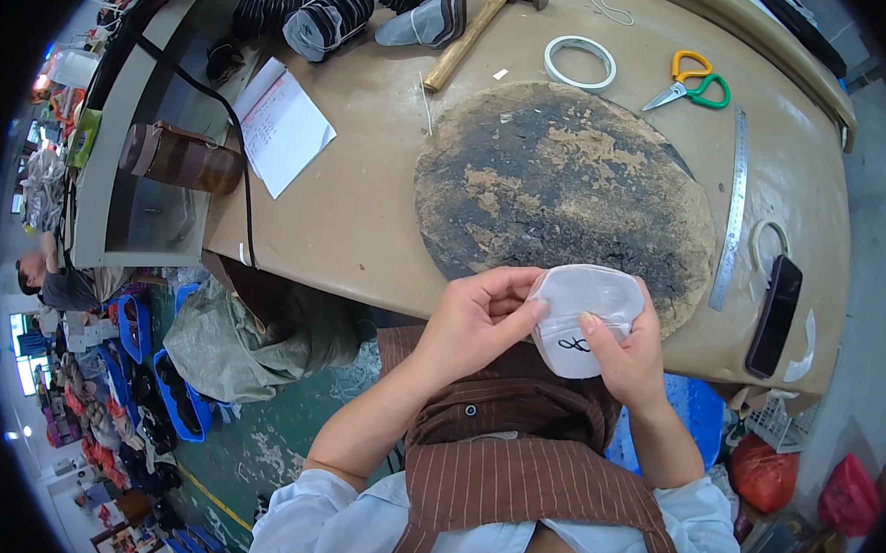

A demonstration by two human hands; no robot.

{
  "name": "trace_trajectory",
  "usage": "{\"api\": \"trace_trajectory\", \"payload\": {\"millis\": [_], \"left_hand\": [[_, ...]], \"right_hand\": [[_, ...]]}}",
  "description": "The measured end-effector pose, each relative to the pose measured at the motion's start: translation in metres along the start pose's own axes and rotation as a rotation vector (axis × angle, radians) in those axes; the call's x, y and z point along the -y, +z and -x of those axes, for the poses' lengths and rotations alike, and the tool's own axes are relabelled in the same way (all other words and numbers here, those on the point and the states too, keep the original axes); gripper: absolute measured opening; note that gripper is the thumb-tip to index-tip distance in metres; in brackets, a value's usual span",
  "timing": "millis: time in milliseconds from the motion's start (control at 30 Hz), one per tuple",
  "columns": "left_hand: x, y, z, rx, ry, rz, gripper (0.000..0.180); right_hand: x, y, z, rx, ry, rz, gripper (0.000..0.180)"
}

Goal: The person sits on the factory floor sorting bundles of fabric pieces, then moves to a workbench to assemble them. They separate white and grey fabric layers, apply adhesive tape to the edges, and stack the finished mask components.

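Note:
Just in front of my body, at the near edge of the table, I hold a pale, rounded, palm-sized piece (588,286) with a black handwritten mark on it; its exact kind I cannot make out. My left hand (483,317) pinches its left edge between thumb and curled fingers. On the other side, my right hand (627,354) grips the right edge, the thumb lying across its face. Behind the piece is a worn round wooden board (568,183), dark and scuffed in the middle. The fingers under the piece are partly hidden.
A hammer (465,42), a white tape roll (579,63), scissors (689,81) and a steel ruler (734,212) lie around the board. At right is a phone (774,316). Bundled dark pieces (331,20), papers (282,128) and a brown bottle (184,158) stand at left.

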State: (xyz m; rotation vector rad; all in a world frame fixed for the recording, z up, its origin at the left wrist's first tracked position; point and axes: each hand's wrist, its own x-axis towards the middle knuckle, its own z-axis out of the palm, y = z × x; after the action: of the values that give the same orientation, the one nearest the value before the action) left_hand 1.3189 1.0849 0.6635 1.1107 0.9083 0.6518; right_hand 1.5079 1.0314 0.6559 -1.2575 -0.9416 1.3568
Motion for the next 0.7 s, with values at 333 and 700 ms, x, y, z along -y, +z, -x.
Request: {"api": "trace_trajectory", "payload": {"millis": [333, 700], "left_hand": [[0.007, -0.005, -0.004, 0.068, -0.02, 0.229, 0.038], [0.015, 0.015, 0.0, -0.2, 0.059, 0.154, 0.041]], "right_hand": [[0.003, -0.005, -0.005, -0.016, 0.025, 0.013, 0.037], [0.014, 0.022, -0.016, -0.074, -0.435, 0.562, 0.016]]}}
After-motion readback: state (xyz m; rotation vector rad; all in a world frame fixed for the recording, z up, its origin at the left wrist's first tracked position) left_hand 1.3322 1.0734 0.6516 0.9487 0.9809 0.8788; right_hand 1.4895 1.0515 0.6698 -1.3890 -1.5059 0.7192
